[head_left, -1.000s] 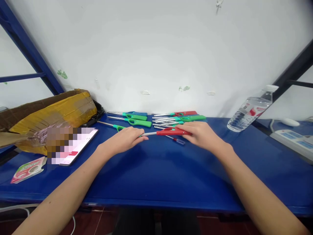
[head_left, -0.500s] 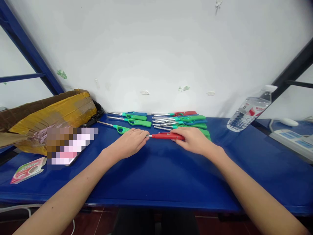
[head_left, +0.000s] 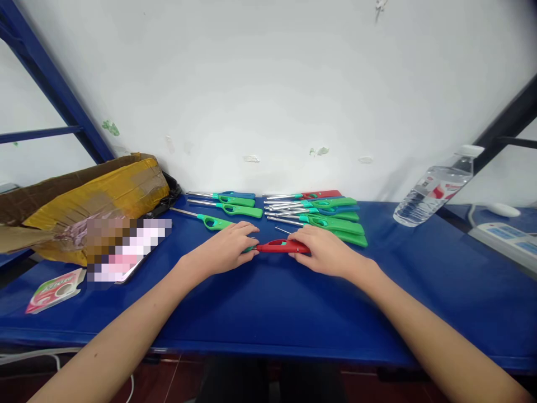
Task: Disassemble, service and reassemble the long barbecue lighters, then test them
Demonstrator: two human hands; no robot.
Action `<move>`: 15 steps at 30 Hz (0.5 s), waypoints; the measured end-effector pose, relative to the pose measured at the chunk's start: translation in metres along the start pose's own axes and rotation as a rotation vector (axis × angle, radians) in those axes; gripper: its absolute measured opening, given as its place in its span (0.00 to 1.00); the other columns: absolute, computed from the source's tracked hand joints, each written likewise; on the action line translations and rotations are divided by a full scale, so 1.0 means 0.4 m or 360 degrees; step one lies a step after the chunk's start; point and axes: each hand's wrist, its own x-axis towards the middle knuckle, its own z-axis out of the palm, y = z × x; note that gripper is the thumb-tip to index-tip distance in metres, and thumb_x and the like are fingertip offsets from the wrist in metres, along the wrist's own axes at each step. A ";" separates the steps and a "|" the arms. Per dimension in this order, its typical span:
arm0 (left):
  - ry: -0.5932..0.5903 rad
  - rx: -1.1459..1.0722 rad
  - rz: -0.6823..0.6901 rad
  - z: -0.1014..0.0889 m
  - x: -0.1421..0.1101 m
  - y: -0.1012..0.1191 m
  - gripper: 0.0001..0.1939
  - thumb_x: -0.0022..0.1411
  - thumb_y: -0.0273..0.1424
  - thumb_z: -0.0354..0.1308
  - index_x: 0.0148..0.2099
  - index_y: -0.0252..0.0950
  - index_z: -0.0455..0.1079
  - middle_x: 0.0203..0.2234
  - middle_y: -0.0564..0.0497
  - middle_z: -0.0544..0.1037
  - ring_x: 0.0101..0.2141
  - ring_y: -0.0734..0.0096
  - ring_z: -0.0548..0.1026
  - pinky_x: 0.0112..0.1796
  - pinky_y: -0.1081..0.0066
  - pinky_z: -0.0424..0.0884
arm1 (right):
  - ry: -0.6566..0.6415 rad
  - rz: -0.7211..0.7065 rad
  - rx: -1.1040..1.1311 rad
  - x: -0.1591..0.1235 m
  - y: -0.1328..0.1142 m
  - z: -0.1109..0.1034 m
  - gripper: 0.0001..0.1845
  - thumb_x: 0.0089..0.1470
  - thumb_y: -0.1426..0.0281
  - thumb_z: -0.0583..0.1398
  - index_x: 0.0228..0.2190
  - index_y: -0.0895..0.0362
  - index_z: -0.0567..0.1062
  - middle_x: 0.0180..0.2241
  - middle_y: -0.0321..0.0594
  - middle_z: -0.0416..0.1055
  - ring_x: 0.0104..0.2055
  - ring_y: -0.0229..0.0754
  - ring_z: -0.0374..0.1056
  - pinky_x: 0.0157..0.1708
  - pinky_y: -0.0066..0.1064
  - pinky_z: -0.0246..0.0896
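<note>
A red-handled long-nosed lighter [head_left: 274,246] lies crosswise between my hands, just above or on the blue table. My right hand [head_left: 321,249] is closed around the butt of its handle. My left hand [head_left: 226,249] pinches the other end, where a bit of teal shows at the fingertips; most of that end is hidden. Beyond my left hand lies a green lighter [head_left: 216,223], its metal tube pointing left. Behind my right hand several green, blue and red lighters [head_left: 335,224] lie in a pile, tubes to the left. A smaller group of lighters [head_left: 241,210] lies at the back left.
On the left stand a taped cardboard box [head_left: 96,196], a phone-like blurred item [head_left: 138,252] and a torn pink packet [head_left: 56,290]. A tilted water bottle [head_left: 436,190] and a power strip [head_left: 509,240] are on the right. The white wall [head_left: 268,84] borders the table's [head_left: 268,313] back.
Both hands have brought the red lighter slightly nearer to me. My left fingers, earlier at its metal tube, now show teal at their tips. The view has shifted slightly.
</note>
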 end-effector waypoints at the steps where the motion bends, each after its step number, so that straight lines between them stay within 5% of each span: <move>1: 0.0002 0.0002 -0.0002 0.001 0.000 0.000 0.11 0.68 0.33 0.54 0.46 0.35 0.75 0.54 0.42 0.71 0.56 0.56 0.66 0.55 0.59 0.62 | -0.0006 -0.0002 0.0009 0.000 -0.003 0.002 0.10 0.59 0.66 0.59 0.40 0.57 0.73 0.36 0.44 0.75 0.38 0.47 0.67 0.36 0.36 0.60; 15: -0.0034 -0.0017 -0.0029 0.008 0.002 -0.003 0.08 0.65 0.33 0.59 0.42 0.36 0.77 0.48 0.44 0.75 0.52 0.56 0.70 0.52 0.61 0.64 | 0.0050 -0.0093 -0.0041 0.001 0.011 0.036 0.18 0.58 0.58 0.60 0.44 0.57 0.75 0.46 0.50 0.70 0.49 0.53 0.66 0.48 0.46 0.64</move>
